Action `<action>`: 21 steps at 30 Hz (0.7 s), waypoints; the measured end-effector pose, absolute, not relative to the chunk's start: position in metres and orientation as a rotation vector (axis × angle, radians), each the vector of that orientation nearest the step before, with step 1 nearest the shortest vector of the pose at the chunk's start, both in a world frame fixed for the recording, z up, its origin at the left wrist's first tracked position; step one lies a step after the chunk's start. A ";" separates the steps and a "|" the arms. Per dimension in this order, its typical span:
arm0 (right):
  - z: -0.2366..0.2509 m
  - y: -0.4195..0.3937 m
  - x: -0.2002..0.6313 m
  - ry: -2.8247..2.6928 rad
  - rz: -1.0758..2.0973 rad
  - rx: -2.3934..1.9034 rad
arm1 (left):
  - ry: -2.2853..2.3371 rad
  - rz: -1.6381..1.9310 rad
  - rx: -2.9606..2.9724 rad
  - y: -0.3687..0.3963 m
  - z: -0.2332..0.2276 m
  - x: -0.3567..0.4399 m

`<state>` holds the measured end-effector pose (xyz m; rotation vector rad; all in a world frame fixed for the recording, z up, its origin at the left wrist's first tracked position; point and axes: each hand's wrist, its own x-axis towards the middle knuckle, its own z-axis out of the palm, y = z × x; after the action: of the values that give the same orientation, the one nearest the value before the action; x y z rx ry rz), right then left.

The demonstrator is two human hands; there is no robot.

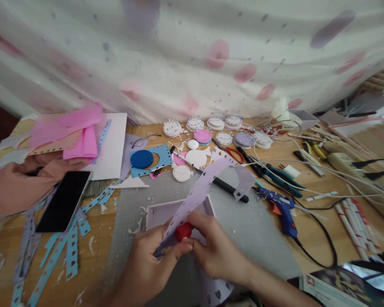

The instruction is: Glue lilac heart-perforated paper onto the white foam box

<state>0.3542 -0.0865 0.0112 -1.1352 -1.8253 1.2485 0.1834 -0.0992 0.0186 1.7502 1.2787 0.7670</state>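
Observation:
Low in the middle of the head view, my left hand (150,260) and my right hand (216,249) meet over a small white box (153,211) on a grey mat (259,226). Between the fingers of both hands sits a small red tool (183,231), and a long lilac punched paper strip (200,187) passes through it and rises toward the upper right. My left thumb presses the strip near the red tool; my right fingers hold the tool's other side.
A blue glue gun (283,209) with its black cord lies right of the mat. A black phone (64,200) lies at the left beside another person's hand (16,183). Round paper discs (196,157), scissors (235,154), pens and blue strips (72,251) cover the wooden table.

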 end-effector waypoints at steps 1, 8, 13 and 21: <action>0.010 -0.086 0.353 -1.821 1.256 -1.140 | 1.285 0.776 1.746 -0.100 0.017 0.184; 0.005 -0.080 0.352 -1.786 1.279 -1.128 | 1.364 0.738 1.681 -0.101 0.013 0.187; 0.013 -0.082 0.359 -1.805 1.307 -1.123 | 1.317 0.548 1.714 -0.087 0.029 0.183; 0.030 -0.090 0.361 -1.928 1.325 -0.983 | 1.139 0.290 2.055 -0.070 0.071 0.180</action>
<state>0.3606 -0.0899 0.0301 -0.9831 -1.9278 1.3246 0.1799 -0.0703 0.0708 2.0549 1.1385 0.2905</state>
